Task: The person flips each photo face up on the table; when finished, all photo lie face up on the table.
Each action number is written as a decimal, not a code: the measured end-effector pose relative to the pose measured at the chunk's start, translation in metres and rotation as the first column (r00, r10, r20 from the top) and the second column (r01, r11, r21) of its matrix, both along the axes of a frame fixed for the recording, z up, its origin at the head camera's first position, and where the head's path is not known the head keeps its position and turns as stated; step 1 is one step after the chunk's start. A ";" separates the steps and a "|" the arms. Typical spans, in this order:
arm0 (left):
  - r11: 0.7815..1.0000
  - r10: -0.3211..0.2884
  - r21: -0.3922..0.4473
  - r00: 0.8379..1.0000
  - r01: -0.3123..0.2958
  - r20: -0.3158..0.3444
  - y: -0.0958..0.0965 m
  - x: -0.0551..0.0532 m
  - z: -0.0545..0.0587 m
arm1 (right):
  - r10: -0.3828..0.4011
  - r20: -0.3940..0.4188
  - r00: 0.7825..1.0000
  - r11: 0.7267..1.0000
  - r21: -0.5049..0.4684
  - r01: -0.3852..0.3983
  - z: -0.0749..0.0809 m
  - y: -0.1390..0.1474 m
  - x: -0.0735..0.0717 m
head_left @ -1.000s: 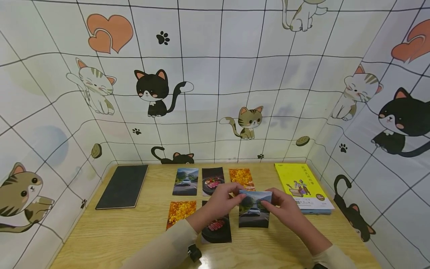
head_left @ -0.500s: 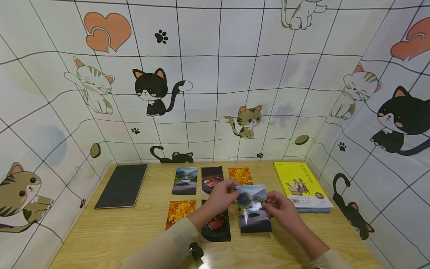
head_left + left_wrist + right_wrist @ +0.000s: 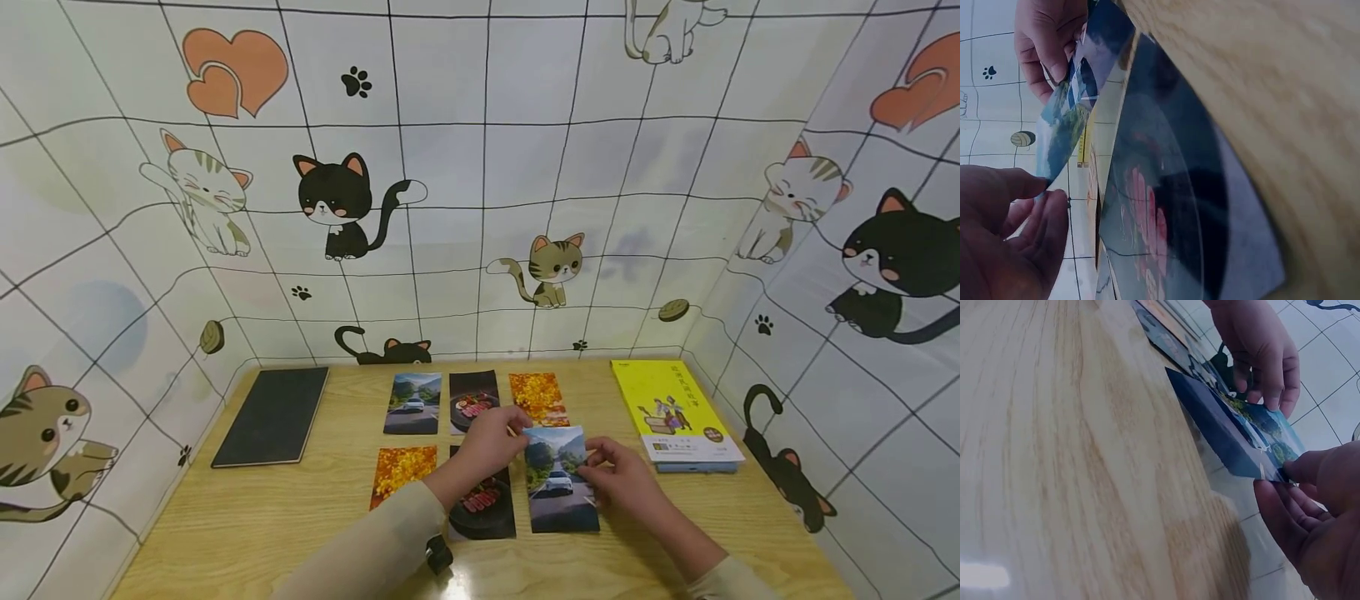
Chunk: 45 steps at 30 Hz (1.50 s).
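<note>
Car photo (image 3: 561, 479) tilted above wooden table (image 3: 247, 517), lower edge at the surface, just right of steak photo (image 3: 480, 508). Pinched at top-left corner by left hand (image 3: 491, 437), at right edge by right hand (image 3: 622, 483).

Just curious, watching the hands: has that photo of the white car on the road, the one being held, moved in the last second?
Yes. The car photo has tipped down flatter toward the table, its top edge now below the orange photo.
</note>
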<state>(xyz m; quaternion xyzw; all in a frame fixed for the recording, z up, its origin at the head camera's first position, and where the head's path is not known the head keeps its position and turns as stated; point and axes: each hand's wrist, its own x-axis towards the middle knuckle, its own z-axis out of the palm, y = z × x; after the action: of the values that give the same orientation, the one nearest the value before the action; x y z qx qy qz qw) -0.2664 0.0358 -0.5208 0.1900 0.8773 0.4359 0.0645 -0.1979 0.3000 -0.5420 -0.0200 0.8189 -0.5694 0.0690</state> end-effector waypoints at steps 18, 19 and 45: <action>0.922 -0.070 -0.386 0.994 0.030 -0.090 0.009 -0.009 0.001 | -0.019 -0.113 0.993 0.924 0.379 0.061 -0.003 -0.011 -0.003; 0.917 -0.074 -0.399 0.993 0.031 -0.093 0.009 -0.010 0.000 | -0.019 -0.111 0.994 0.917 0.394 0.062 -0.003 -0.012 -0.003; 0.884 -0.112 -0.467 0.983 0.031 -0.147 0.018 -0.018 -0.010 | -0.037 -0.081 0.996 0.901 0.428 0.069 0.004 -0.017 -0.002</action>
<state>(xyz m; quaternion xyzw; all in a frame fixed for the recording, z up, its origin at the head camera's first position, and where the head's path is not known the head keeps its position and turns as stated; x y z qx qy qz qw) -0.2848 0.0534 -0.5311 0.2380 0.9505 0.1938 0.0490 -0.1994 0.2829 -0.5385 -0.0020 0.9266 -0.3751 0.0273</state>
